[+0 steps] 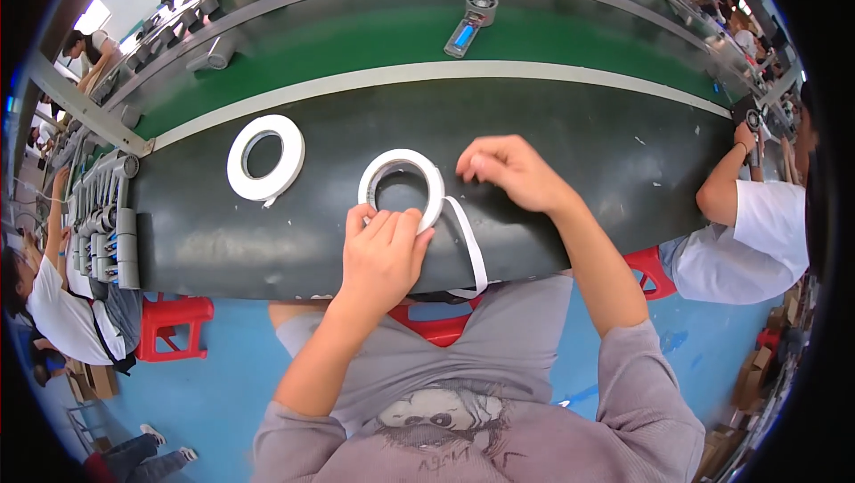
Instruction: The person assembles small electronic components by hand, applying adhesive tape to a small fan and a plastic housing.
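Note:
My left hand point(381, 251) grips the near rim of a roll of white tape point(434, 184), which lies on the dark work surface in front of me. From the roll's right side a loose strip of white tape point(472, 247) hangs in a curve over the near edge. To the right of the roll, my right hand point(512, 171) is raised with its fingers curled in and the thumb near them. Whether anything small is between those fingertips cannot be made out. A second roll of white tape point(292, 156) lies flat to the left, its short end sticking out.
Beyond a pale rail runs a green conveyor point(356, 64) carrying a grey handheld device point(472, 24). Several grey devices point(105, 225) are stacked at the left end. People sit on both sides, the right one's arm point(721, 189) close to the surface. Red stools point(174, 327) stand below.

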{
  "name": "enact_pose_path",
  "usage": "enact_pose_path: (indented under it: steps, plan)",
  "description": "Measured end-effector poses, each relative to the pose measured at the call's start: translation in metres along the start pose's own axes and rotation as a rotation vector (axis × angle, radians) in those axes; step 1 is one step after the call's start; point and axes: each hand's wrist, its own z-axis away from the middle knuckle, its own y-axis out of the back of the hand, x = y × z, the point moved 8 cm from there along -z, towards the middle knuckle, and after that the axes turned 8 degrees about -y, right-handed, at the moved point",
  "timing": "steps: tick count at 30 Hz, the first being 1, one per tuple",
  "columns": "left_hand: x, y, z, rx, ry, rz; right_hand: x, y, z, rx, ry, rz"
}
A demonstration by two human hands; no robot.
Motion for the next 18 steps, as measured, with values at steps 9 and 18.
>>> enact_pose_path:
  steps: [9, 18]
  plan:
    - [-0.002, 0.001, 0.003, 0.000, 0.078, 0.008, -0.005, -0.059, 0.038, -0.370, -0.178, 0.048]
    - [-0.001, -0.001, -0.001, -0.058, 0.082, 0.102, -0.014, -0.010, 0.004, -0.207, -0.115, -0.031]
